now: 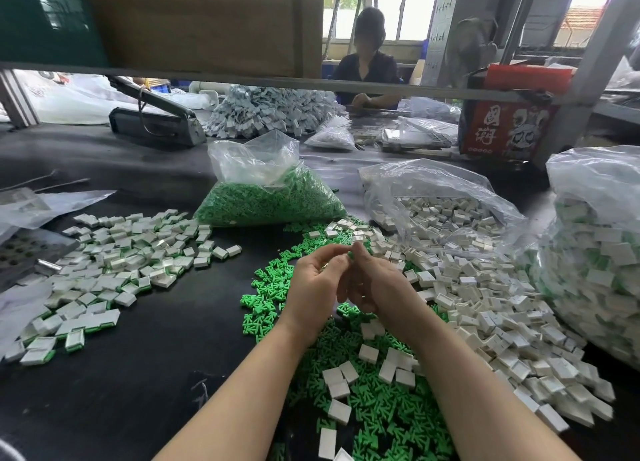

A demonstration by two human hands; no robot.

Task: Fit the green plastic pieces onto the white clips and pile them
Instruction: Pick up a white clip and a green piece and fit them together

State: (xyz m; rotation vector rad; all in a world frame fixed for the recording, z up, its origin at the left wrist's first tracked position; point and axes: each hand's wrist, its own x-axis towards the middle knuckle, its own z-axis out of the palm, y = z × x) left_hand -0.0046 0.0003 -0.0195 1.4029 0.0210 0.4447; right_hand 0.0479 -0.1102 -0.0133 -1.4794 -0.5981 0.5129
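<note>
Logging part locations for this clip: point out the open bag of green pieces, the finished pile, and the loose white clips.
bag of green pieces (270, 200), head view, on its green-filled belly.
finished pile (131, 252), head view, mid-heap, left of hands.
loose white clips (485, 304), head view, centre of right-hand heap.

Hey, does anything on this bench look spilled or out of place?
Mostly normal sorting mess. The loose white clips and loose green pieces have run together below the hands, and a few clips lie scattered on the green.
</note>
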